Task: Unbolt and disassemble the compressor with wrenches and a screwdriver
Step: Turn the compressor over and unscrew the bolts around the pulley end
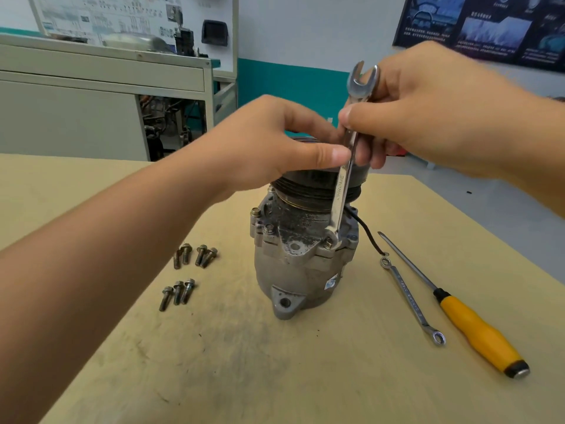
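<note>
- Compressor [293, 264]: your left grip [269, 142] and right grip [428, 108] both pinch the wrench [342, 185], seated on a bolt [328, 243].
- Risk: at this steep angle the wrench may slip, rounding the head.

Cannot see the pulley [308, 191] top behind the left hand [269, 142]. Cannot read the blurred lettering on the wrench [342, 191], partly covered by the right hand [428, 111]. Cannot make out the small text on the wall poster [489, 26].

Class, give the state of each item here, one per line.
Compressor: upright, partly unbolted
Held wrench: ring end on compressor bolt
Left hand: pinches held wrench
Right hand: grips held wrench
Loose bolts: lying on table
Spare wrench: lying on table
Screwdriver: lying on table
</note>
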`<move>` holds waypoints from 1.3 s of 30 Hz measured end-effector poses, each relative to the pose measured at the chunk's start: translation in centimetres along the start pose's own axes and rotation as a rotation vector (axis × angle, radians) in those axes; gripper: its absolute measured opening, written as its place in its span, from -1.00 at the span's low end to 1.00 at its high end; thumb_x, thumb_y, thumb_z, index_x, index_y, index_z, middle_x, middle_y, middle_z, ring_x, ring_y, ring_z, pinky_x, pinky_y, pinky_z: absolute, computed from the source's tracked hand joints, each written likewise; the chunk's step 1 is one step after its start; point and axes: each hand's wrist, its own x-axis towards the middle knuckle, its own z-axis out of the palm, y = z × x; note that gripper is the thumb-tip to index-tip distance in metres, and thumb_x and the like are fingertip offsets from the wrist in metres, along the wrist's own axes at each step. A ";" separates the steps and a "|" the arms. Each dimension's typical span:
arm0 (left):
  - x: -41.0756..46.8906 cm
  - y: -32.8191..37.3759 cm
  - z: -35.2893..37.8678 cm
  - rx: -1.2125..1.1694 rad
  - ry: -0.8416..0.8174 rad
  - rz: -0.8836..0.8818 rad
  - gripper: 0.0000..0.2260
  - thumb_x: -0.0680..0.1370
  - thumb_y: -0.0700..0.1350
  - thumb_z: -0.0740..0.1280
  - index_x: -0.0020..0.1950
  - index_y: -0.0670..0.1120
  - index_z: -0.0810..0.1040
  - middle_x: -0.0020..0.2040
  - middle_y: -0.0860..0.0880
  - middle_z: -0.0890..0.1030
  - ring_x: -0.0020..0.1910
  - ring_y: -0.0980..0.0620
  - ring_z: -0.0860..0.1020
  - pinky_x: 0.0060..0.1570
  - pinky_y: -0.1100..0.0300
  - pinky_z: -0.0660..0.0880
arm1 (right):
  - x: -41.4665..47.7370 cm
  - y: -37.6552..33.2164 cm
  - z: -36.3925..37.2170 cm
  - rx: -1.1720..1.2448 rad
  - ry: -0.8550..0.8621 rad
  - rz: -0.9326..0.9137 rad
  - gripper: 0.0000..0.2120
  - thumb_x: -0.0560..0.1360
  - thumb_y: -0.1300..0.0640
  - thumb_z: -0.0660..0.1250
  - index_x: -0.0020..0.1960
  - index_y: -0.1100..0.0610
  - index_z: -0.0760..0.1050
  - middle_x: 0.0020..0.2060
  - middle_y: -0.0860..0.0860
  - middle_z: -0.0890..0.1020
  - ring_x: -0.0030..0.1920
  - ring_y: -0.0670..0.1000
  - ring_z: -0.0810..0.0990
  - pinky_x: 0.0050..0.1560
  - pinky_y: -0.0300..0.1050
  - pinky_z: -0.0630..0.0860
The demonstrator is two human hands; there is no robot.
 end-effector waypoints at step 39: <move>0.5 0.3 1.7 0.003 0.114 0.026 -0.85 0.40 -0.07 0.50 -0.30 -0.10 0.62 -0.14 0.12 0.53 -0.17 0.23 0.51 -0.09 0.40 0.38 | 0.2 1.4 -1.3 0.365 -0.225 0.013 -0.74 0.36 -0.02 0.27 -0.19 0.18 0.54 -0.38 0.12 0.68 -0.41 -0.02 0.65 -0.43 -0.33 0.53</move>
